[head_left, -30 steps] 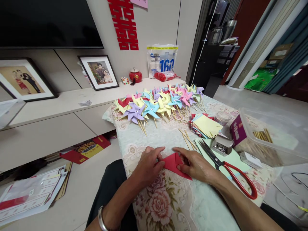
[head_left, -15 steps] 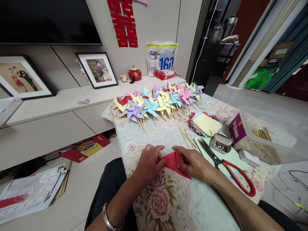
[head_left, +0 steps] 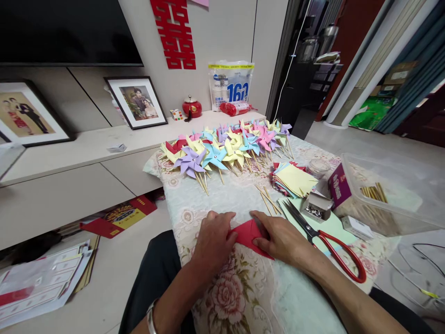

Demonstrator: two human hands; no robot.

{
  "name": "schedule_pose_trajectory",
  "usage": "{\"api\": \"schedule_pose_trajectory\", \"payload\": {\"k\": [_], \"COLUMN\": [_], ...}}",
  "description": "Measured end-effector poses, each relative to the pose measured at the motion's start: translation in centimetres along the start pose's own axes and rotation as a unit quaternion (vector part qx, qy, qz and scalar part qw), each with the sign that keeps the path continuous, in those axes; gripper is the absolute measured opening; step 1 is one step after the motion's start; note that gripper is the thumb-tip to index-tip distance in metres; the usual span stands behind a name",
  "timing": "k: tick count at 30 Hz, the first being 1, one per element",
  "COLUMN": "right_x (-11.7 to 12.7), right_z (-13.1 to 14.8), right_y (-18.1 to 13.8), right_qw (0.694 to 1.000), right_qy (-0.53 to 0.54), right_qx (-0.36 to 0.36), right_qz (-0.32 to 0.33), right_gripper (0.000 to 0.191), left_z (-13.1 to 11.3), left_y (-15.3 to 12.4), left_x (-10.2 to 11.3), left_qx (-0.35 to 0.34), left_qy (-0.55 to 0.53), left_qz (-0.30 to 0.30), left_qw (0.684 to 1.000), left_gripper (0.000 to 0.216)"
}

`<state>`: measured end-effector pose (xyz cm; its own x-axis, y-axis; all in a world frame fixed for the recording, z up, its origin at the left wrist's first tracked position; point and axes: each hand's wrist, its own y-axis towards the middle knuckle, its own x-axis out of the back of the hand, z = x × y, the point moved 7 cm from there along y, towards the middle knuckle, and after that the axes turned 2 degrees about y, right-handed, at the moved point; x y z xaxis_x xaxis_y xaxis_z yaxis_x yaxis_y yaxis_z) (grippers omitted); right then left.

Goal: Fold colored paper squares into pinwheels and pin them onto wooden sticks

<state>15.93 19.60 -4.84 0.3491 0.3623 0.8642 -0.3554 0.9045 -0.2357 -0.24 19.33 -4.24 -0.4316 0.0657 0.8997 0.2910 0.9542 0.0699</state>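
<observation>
A piece of red paper (head_left: 247, 233) lies low over the flowered tablecloth, between my two hands. My left hand (head_left: 216, 236) grips its left edge between thumb and fingers. On the other side, my right hand (head_left: 274, 234) has its thumb on the front of the paper and its fingers along the back edge. Part of the paper is covered by the fingers. Near my right hand lie thin wooden sticks (head_left: 267, 200) and scissors (head_left: 313, 232) with red handles, their blades pointing away.
Many paper pinwheels (head_left: 215, 155) on sticks fill the table's far end. A stack of cut paper sheets (head_left: 294, 180), a small box of metal pieces (head_left: 315, 207), a white box (head_left: 357, 227) and a clear plastic bin (head_left: 399, 215) stand to the right.
Both hands keep hold of the red paper with hardly any movement. The whole view has shifted slightly, so things appear a little further left.
</observation>
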Motion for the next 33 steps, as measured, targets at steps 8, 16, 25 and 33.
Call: {"api": "schedule_pose_trajectory", "payload": {"k": [8, 16, 25, 33], "right_x": [0.4, 0.5, 0.2, -0.1], "right_z": [0.9, 1.8, 2.0, 1.3], "right_y": [-0.6, -0.8, -0.8, -1.0], "right_qw": [0.999, 0.997, 0.996, 0.995], "right_qy": [-0.049, -0.049, -0.025, 0.032], "right_qx": [0.000, 0.056, 0.078, 0.095], "right_qz": [-0.020, -0.035, -0.024, -0.007], "right_gripper": [0.064, 0.053, 0.043, 0.068], "left_z": [-2.9, -3.9, -4.2, -4.2], "left_y": [-1.2, -3.6, -7.1, -7.3], "left_x": [-0.4, -0.9, -1.5, -1.8], "left_qx": [-0.109, -0.177, -0.164, -0.147], "left_qy": [0.155, 0.136, 0.132, 0.127], "left_qz": [-0.102, -0.102, -0.156, -0.128], "left_qw": [0.977, 0.969, 0.965, 0.972], "left_gripper": [0.015, 0.011, 0.033, 0.040]}}
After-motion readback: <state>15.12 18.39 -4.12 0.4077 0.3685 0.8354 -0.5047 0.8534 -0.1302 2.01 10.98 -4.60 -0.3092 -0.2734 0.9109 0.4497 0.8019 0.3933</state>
